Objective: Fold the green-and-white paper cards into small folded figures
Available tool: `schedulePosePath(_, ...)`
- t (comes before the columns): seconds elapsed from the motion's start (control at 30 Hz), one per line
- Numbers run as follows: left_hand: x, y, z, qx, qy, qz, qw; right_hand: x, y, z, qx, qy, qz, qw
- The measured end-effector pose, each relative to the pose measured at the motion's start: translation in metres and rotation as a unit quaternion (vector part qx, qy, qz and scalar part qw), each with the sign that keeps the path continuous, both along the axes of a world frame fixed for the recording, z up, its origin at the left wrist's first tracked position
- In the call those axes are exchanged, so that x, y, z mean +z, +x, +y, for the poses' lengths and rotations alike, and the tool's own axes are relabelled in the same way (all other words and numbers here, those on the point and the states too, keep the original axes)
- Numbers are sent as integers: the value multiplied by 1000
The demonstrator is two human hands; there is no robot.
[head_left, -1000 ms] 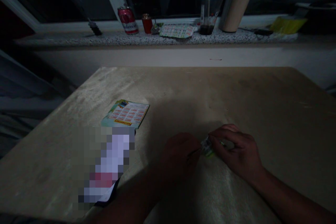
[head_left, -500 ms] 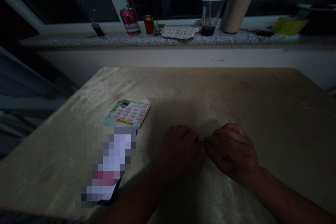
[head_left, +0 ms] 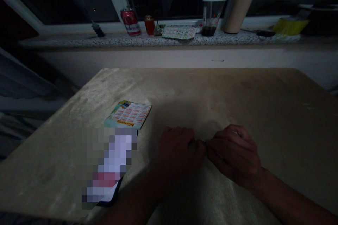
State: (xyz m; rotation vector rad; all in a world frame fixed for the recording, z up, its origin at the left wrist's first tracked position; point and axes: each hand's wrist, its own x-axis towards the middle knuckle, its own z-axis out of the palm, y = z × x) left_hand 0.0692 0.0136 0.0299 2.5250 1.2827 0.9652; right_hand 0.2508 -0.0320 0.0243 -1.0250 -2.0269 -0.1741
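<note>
My left hand [head_left: 181, 149] is over the table's near middle, its fingers curled and the thumb pressed toward the forefinger. Fingertip to fingertip with it is my right hand [head_left: 233, 153], its thumb and fingers pinched together. Whatever the two hands hold where they meet is too small and dark to make out. To the left of my left hand lies a phone [head_left: 114, 161] with a lit, blurred screen. Just beyond the phone lies a stack of printed cards or tickets [head_left: 132, 114].
The pale table [head_left: 66, 154] meets a wall under a speckled stone sill [head_left: 111, 40]. On the sill stand a red drink can [head_left: 130, 23], a small red container [head_left: 149, 25], a printed sheet [head_left: 179, 32], a lidded cup with a straw [head_left: 210, 14], a cardboard tube [head_left: 241, 5] and a yellow item [head_left: 290, 25].
My left hand's fingers have shifted slightly left and its thumb has come up toward my right fingertips. The thin pale sliver between the hands is now hidden. The phone and cards have stayed put.
</note>
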Motion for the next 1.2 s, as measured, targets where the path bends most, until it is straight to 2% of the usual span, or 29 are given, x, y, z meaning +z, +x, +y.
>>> schedulePosePath(0.3,4,-2,6,54,-12,37,998,10,4,-2,-3,3,6,1000)
schedulePosePath(0.43,7,-11,14,87,-21,47,995,18,8,-3,1,16,16,1000)
schedulePosePath(0.57,10,-21,20,111,-41,40,992,21,14,-3,-30,19,33,999)
schedulePosePath(0.7,8,-16,13,17,10,-58,998,15,18,0,-19,-12,65,998)
schedulePosePath(0.83,3,-10,8,-98,-38,-87,991,9,17,4,16,-37,88,995)
schedulePosePath(0.9,1,-10,8,-134,-63,-85,985,7,16,5,21,-48,102,993)
schedulePosePath(1.07,-3,-16,9,-159,-66,-85,981,2,16,7,-1,-78,126,989)
schedulePosePath(1.2,-6,-19,8,-169,-69,-82,980,2,17,7,17,-96,139,985)
